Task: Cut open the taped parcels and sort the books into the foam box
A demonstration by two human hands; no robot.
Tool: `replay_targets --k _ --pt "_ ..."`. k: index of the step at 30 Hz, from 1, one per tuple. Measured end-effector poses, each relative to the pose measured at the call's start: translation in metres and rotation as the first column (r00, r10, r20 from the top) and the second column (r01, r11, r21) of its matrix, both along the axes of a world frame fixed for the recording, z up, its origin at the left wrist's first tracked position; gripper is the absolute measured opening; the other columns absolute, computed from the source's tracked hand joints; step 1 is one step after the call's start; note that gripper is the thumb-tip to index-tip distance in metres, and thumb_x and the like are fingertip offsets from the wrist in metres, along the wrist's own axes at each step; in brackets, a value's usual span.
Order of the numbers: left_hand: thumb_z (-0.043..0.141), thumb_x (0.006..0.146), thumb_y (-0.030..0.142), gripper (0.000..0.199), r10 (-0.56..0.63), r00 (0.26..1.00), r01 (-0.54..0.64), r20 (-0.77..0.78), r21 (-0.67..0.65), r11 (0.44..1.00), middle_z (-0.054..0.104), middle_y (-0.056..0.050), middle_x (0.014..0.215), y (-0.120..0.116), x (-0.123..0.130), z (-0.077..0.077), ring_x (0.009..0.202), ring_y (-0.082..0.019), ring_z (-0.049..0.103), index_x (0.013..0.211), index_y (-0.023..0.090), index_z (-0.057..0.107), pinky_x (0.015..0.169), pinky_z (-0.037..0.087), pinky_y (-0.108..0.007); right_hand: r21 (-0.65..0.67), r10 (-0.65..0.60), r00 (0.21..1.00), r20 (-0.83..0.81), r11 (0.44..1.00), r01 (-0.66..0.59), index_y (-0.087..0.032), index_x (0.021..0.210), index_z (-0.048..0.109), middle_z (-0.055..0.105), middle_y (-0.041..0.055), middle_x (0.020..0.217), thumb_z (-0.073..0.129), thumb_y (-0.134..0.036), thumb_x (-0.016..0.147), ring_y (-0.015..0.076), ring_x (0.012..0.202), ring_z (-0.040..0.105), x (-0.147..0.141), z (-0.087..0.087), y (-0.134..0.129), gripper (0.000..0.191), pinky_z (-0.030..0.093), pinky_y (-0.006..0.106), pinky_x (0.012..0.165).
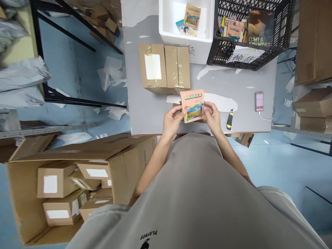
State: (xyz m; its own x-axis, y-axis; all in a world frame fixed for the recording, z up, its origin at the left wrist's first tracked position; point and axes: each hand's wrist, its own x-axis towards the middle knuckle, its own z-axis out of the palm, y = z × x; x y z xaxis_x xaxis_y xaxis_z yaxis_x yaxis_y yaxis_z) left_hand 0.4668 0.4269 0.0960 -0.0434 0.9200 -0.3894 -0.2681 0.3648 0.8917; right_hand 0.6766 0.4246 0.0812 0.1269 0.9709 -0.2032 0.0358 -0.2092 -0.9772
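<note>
A small orange-pink book (192, 105) with a landscape picture on its cover is held up above the near edge of the grey table (153, 121). My left hand (173, 119) grips its left side, thumb on the cover. On its right side my right hand (211, 116) pinches the edge. Behind the book, something of brown cardboard shows only in slivers, mostly hidden. To the right of my right hand lies a black and yellow utility knife (229, 120). Two taped cardboard boxes (177, 67) stand just beyond the book, the left one bearing a white label.
A white foam box (186, 46) with two books and a black plastic crate (220, 57) of books stand at the back. A phone (259, 101) with a cable lies at right. A large carton (132, 169) of small boxes is at lower left; shelving flanks the table.
</note>
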Motion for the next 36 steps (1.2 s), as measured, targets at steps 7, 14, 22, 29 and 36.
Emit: replay_targets --k 7,14,22,29,36 --pt "0.099 0.083 0.073 0.060 0.054 0.988 -0.033 -0.147 0.142 0.989 0.090 -0.012 0.120 -0.007 0.008 -0.005 0.112 -0.029 0.086 0.113 0.023 0.088 0.103 0.071 -0.045 -0.008 0.094 0.995 -0.020 0.996 -0.094 -0.028 0.146 0.076 0.077 0.0141 0.159 0.077 -0.087 0.096 0.0331 0.150 0.072 -0.021 0.015 -0.017 0.077 0.062 0.050 0.127" --pt "0.084 0.101 0.058 0.040 -0.099 0.948 0.182 -0.304 0.260 0.948 0.086 -0.011 0.124 -0.023 0.031 0.012 0.109 -0.024 0.083 0.120 0.023 0.088 0.098 0.069 -0.038 -0.075 -0.002 0.995 -0.104 0.997 -0.006 -0.025 0.121 0.079 0.088 0.0088 0.120 0.083 -0.086 0.090 0.0312 0.119 0.084 -0.041 0.015 -0.021 0.069 0.071 0.046 0.111" --pt "0.099 0.082 0.069 0.063 0.008 0.975 0.001 -0.222 0.042 0.999 0.084 -0.012 0.129 0.001 0.003 -0.002 0.109 -0.025 0.079 0.123 0.024 0.083 0.092 0.066 -0.036 -0.177 -0.024 0.980 -0.199 0.984 -0.012 -0.026 0.123 0.080 0.091 0.0097 0.120 0.085 -0.092 0.084 0.0349 0.121 0.086 -0.021 0.022 -0.014 0.077 0.073 0.052 0.106" --pt "0.099 0.079 0.075 0.060 -0.069 0.993 0.068 -0.092 -0.011 0.998 0.087 -0.010 0.103 0.005 -0.002 -0.004 0.097 -0.027 0.082 0.101 0.021 0.086 0.087 0.068 -0.040 -0.168 -0.060 0.987 -0.147 0.985 0.035 -0.024 0.131 0.080 0.088 0.0139 0.137 0.083 -0.090 0.087 0.0362 0.139 0.080 -0.018 0.018 -0.010 0.080 0.067 0.056 0.121" --pt "0.091 0.090 0.072 0.053 -0.030 0.964 0.065 -0.263 0.125 0.990 0.090 -0.011 0.116 -0.002 0.013 0.013 0.107 -0.031 0.085 0.110 0.023 0.092 0.097 0.070 -0.044 -0.115 -0.060 0.990 -0.129 0.992 0.045 -0.023 0.146 0.078 0.078 0.0162 0.158 0.089 -0.084 0.087 0.0353 0.155 0.071 -0.035 0.027 -0.016 0.086 0.052 0.055 0.138"
